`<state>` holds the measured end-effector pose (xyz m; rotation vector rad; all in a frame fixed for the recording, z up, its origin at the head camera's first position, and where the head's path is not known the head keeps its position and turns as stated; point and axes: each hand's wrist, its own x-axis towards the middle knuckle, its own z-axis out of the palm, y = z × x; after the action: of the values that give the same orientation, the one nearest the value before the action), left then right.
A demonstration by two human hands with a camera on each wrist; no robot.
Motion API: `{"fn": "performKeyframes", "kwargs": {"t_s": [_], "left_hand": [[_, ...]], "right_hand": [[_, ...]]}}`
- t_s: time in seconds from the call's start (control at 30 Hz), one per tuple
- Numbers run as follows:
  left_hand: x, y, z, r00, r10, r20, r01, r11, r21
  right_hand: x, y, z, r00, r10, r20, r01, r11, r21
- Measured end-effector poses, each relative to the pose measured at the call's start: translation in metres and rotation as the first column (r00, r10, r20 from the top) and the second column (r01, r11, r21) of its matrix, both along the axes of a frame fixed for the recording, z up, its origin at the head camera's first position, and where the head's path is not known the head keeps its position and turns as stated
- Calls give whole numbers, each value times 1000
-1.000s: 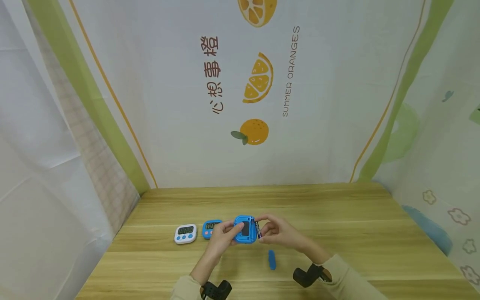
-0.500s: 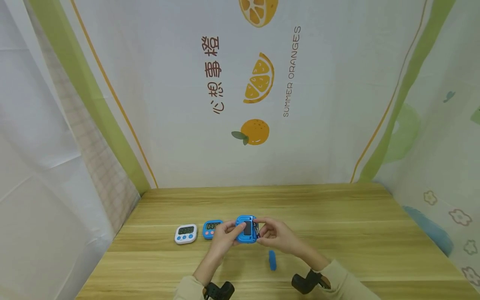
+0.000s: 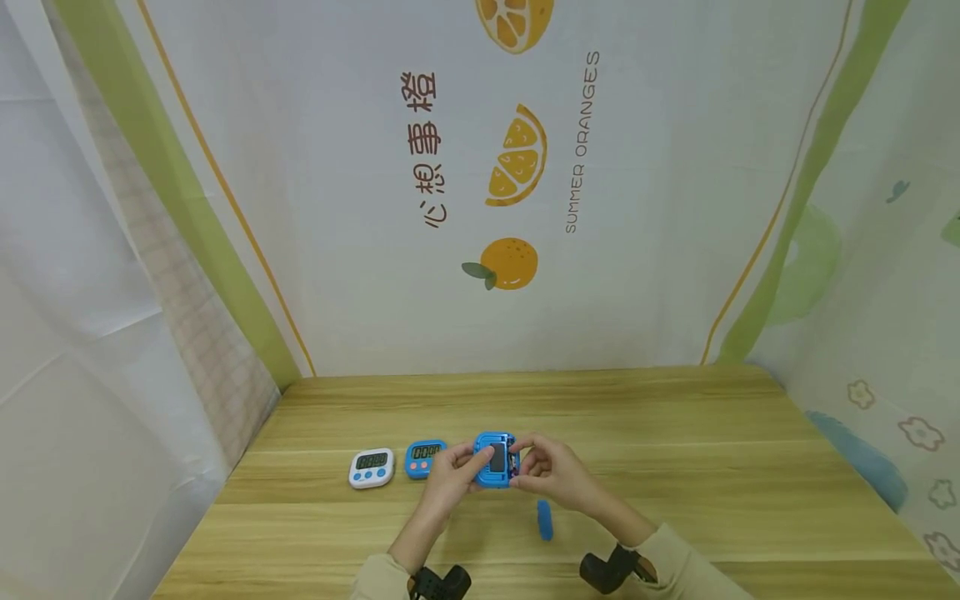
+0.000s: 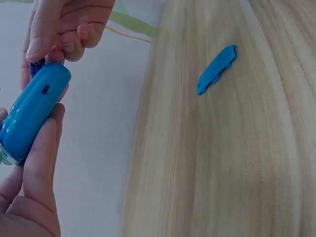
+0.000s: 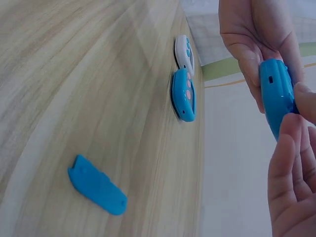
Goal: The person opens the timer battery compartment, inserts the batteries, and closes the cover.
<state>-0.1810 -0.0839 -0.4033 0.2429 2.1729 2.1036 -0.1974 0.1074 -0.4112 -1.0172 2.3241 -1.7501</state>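
A blue digital timer (image 3: 498,454) is held above the table in my left hand (image 3: 450,477), its back turned up and the thumb lying across it. Its battery compartment is uncovered along the right side. My right hand (image 3: 557,472) pinches a small dark battery (image 4: 35,68) between thumb and index finger at that compartment. In the head view the battery (image 3: 513,462) lies along the slot, partly covered by the fingertips. On the table below the hands rests a loose blue battery cover (image 3: 545,521), also visible in the left wrist view.
Left of the hands, a second blue timer (image 3: 422,457) with pink buttons and a white timer (image 3: 371,468) with blue buttons lie face up on the wooden table (image 3: 660,425). A white curtain (image 3: 360,275) printed with oranges hangs behind the table's back edge.
The battery has moved left, from tilted outside the timer's edge to lying along the compartment, with the right hand following it. The left hand and timer shifted slightly right.
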Motion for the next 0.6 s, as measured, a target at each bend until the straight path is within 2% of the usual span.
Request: {"fn": "performKeyframes", "kwargs": {"t_s": [0.03, 0.1, 0.13, 0.2, 0.3, 0.43, 0.6], "left_hand": [[3, 0, 4, 1000, 1, 2, -1, 1000, -6], [3, 0, 5, 1000, 1, 3, -1, 1000, -6], [3, 0, 5, 1000, 1, 4, -1, 1000, -7], [1, 0, 2, 1000, 1, 12, -1, 1000, -10], [-6, -1, -8, 1000, -3, 25, 3, 1000, -11], [-12, -2, -20, 999, -6, 34, 7, 1000, -19], [-13, -2, -23, 999, -25, 33, 26, 999, -21]], "right_hand": [[1, 0, 2, 1000, -4, -5, 4, 1000, 2], [2, 1, 1, 1000, -6, -23, 6, 1000, 5], [-1, 2, -4, 999, -8, -39, 8, 1000, 7], [-6, 3, -13, 997, -13, -73, 14, 1000, 15], [-11, 5, -21, 996, -26, -90, 28, 999, 23], [-12, 5, -20, 998, -36, -55, 36, 999, -1], [-13, 7, -18, 999, 25, -27, -26, 999, -32]]}}
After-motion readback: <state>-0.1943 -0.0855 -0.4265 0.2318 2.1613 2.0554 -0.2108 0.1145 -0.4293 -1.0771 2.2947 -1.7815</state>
